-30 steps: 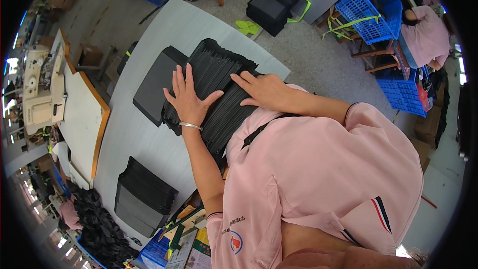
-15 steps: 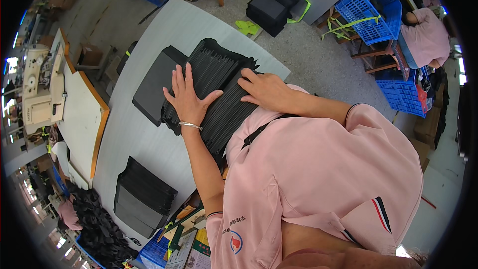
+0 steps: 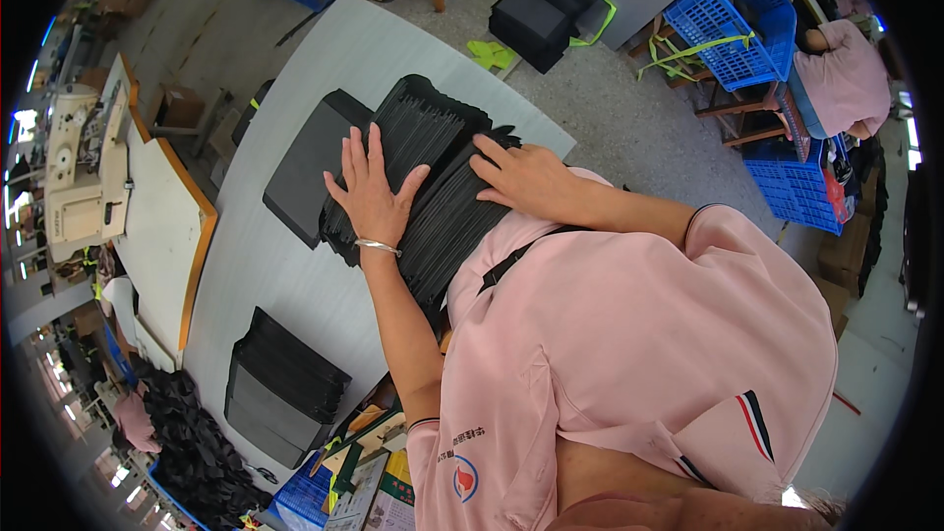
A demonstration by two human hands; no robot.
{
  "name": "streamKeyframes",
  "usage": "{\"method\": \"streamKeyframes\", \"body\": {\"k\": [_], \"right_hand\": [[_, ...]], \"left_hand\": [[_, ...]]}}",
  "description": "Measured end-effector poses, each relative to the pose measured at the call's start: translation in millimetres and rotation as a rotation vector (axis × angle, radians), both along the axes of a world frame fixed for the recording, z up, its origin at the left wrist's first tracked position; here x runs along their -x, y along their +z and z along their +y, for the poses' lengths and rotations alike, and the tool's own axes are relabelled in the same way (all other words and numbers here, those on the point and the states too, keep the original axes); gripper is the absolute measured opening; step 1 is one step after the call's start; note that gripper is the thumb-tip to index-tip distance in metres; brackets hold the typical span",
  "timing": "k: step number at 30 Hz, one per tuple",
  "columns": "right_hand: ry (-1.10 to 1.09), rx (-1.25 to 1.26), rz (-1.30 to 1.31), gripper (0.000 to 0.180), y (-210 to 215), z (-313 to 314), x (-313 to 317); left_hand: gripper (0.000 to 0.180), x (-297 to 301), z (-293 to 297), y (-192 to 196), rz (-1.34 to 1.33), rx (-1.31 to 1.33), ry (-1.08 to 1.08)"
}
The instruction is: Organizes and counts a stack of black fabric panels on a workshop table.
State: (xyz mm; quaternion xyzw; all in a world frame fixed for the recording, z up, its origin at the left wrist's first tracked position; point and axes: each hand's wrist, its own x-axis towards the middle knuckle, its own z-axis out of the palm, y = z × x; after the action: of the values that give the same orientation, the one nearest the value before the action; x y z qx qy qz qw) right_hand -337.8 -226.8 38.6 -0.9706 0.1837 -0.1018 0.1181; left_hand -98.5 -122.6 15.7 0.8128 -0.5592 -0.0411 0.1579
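Observation:
Two side-by-side rows of thin black sheet pieces (image 3: 433,133), packed on edge, lie on the table against my body. My left hand (image 3: 374,192), with a silver bangle at the wrist, rests flat across the rows, fingers stretched and thumb spread out. Over the row nearer me, my right hand (image 3: 526,177) touches the edges with bent fingers, its thumb apart from them; nothing shows lifted in it. A dark gap runs between the rows. Beyond my left fingers lies a flat dark-grey stack (image 3: 315,167), partly behind the rows.
Another black stack (image 3: 285,388) sits at the table's lower left. The pale table (image 3: 334,49) ends at a corner on the right. A sewing machine (image 3: 84,172) stands far left. Blue crates (image 3: 733,15) and a seated person in pink (image 3: 841,74) are at upper right.
My left thumb has drawn slightly toward the fingers. Under my right fingertips the far end of the nearer row has shifted a little, and the gap between the rows looks wider.

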Motion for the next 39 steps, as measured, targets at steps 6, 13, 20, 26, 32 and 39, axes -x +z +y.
{"method": "streamKeyframes", "body": {"k": [6,13,20,26,32,39], "right_hand": [[-0.033,-0.054,0.047,0.074,12,-4,-9],[-0.056,-0.023,0.076,0.078,6,-4,-13],[-0.052,-0.001,0.101,0.075,5,-3,-12],[-0.051,-0.014,0.075,0.064,4,-2,-10],[-0.035,-0.062,-0.031,0.042,5,-7,-10],[-0.001,-0.088,0.012,0.041,7,-12,-12]], "left_hand": [[0.102,1,0,1,0.002,-0.011,0.010],[0.098,4,-1,5,-0.003,-0.005,0.015],[0.098,1,-1,1,0.000,0.004,0.013],[0.097,2,-1,2,0.003,0.004,0.016],[0.094,4,-1,4,-0.014,0.005,0.020],[0.097,6,0,4,-0.021,-0.003,0.025]]}}
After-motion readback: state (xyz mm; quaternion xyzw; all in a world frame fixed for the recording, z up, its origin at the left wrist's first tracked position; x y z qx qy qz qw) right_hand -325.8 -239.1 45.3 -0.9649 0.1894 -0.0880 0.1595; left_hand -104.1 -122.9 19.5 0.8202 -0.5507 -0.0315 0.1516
